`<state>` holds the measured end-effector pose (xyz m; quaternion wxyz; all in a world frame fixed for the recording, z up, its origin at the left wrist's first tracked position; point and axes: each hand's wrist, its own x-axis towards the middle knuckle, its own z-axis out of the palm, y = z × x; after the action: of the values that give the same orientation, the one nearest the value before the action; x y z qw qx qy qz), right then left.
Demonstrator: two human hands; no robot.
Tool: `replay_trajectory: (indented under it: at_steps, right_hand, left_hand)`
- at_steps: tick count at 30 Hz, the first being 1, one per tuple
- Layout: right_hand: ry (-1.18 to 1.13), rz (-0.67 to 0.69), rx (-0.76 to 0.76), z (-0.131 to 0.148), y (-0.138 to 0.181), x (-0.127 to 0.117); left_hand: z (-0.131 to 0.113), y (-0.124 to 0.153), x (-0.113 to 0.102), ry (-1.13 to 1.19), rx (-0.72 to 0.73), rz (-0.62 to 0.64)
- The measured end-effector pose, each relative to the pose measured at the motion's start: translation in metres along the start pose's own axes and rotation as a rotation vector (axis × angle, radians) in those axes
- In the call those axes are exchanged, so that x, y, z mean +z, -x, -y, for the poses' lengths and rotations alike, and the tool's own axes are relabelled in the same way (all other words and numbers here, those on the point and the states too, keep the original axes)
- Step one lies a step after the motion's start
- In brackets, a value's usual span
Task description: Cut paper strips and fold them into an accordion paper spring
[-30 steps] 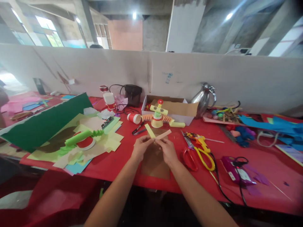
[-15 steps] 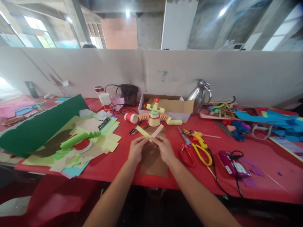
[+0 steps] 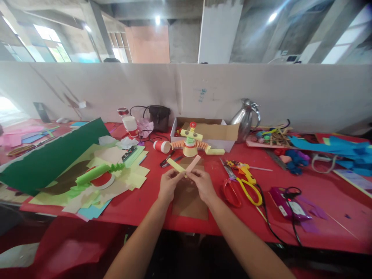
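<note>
Over a brown cardboard sheet [image 3: 188,203] on the red table [image 3: 151,193], my left hand [image 3: 168,185] and my right hand [image 3: 203,185] meet, fingers pinched. Between them they hold two crossed paper strips: a yellow strip [image 3: 175,165] pointing up-left from my left hand, and a pale pink strip [image 3: 193,163] pointing up-right from my right hand. The strips overlap at my fingertips. Just beyond stands a small paper-cup figure [image 3: 190,144] with yellow arms and folded orange paper springs.
Red and yellow scissors [image 3: 241,188] and a yellow glue gun [image 3: 241,169] lie to the right, a purple device with a black cable [image 3: 286,207] further right. Paper sheets, a green roll [image 3: 93,174] and green card [image 3: 49,155] fill the left. A cardboard box [image 3: 209,133] and metal jug [image 3: 247,118] stand behind.
The two strips have swung a little in my fingers, the pink one steeper than a second ago. My hands stay together over the cardboard.
</note>
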<state>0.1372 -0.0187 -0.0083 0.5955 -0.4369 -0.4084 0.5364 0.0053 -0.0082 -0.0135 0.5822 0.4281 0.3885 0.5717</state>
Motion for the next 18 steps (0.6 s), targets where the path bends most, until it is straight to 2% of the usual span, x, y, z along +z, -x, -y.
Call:
replay_trajectory:
  at_steps: [11,18]
  right_hand:
    - [-0.054,0.015,0.003,-0.0032,-0.0010,0.0002]
    - [0.042,0.018,-0.094,-0.0064,-0.0012,0.0008]
  left_hand:
    - [-0.0014,-0.0001,0.0034,0.086,-0.040,-0.023]
    - [0.0009,-0.0017,0.0032,0.105,-0.046,-0.069]
